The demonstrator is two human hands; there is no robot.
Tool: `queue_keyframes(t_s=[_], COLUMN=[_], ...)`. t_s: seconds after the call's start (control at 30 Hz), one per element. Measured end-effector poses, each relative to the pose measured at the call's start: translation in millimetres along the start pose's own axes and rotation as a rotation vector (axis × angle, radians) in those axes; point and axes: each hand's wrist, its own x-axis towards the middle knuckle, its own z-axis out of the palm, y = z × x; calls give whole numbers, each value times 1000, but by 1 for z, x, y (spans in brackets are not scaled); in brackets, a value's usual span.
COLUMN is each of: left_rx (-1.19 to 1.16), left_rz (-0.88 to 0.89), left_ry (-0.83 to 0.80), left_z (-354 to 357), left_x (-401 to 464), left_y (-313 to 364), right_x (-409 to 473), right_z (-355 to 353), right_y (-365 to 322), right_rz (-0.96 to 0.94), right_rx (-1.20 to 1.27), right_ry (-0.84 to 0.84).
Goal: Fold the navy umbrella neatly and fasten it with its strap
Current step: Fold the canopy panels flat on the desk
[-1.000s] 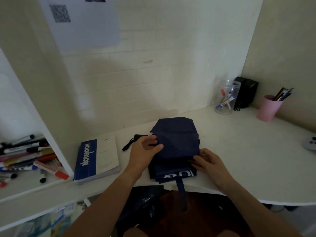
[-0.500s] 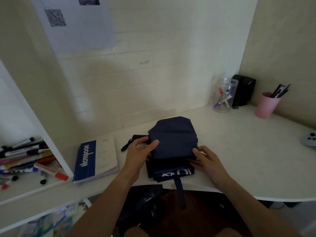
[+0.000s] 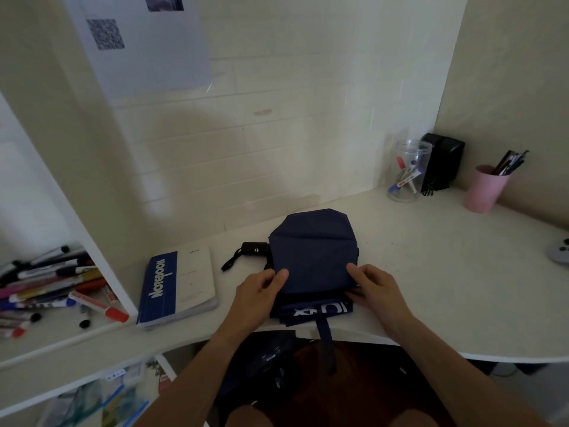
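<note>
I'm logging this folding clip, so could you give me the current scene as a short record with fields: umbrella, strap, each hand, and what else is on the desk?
umbrella: navy umbrella flat on the white desk, canopy folded into layered panels
handle: black handle sticks out to the left
strap: strap hangs over the desk's front edge, not fastened
left hand: left hand pinches the left fabric edge
right hand: right hand pinches the right fabric edge
nearby: blue notebook, pink cup, clear jar

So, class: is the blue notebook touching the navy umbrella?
Apart. The head view shows bare white desk between the notebook and the umbrella, including its black handle.
</note>
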Motion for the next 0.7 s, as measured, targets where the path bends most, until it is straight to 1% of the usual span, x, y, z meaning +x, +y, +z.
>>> queue_keyframes(t_s=[0.1,0.23,0.33,0.4,0.47,0.57,0.63,0.7], left_rx=[97,223,347,401,445,482,500,509], left_rz=[-18,31,104,148,181,183,188,205], left_ry=[86,159,195,210,216,214,205,210], left_z=[5,10,11,13,16,18,19,19], left_x=[-6,-12,-15,-16,-17,-18,-19,-20], left_y=[-4,-4,-11,-14,-16,-20,-23,-24], right_x=[3,-1,-3,-6,-8,-13,-17,-19], right_z=[3,7,10,11,9,6,4,8], right_y=[6,9,13,16,20,22,20,12], right_rz=[-28,-97,-166,-203,-251,-311,-352,-510], right_rx=[-162,-336,-421,-419,-415,-511,-655,-842], right_ry=[104,183,228,259,266,239,227,235])
